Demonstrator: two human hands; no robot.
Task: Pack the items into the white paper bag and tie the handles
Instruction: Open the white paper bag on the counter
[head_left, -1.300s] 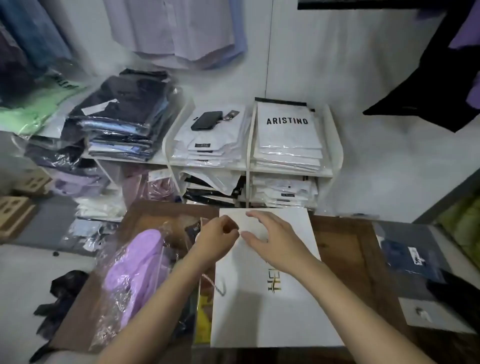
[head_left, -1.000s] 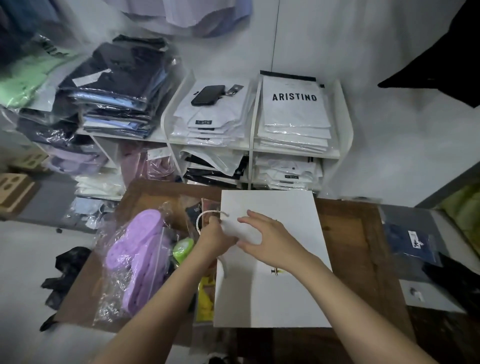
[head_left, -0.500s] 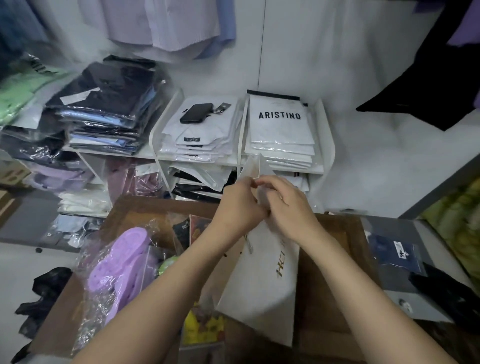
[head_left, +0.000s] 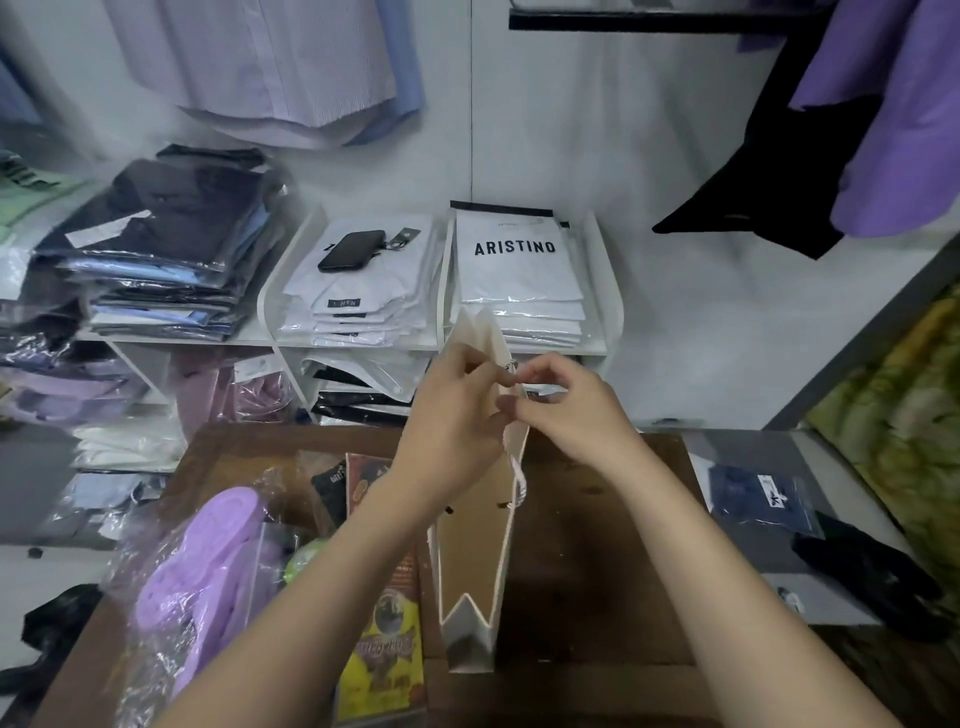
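1. Fingers (head_left: 475, 366) of the left hand (head_left: 447, 415) and the right hand (head_left: 576, 415) curl, pinching the top rim of the white paper bag (head_left: 470, 571).
2. Bag stands upright mid-tabletop (head_left: 597, 545), its cord handle (head_left: 519, 480) dangling.
3. Bagged purple slippers (head_left: 208, 561) lie by the left edge, a yellow packet (head_left: 384, 649) at the near edge.

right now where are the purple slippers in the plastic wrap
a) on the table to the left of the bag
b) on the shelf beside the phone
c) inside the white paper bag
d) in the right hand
a: the purple slippers, wrapped in clear plastic, lie on the wooden table to the left of the white paper bag, which the left hand and right hand grip at its top edge.
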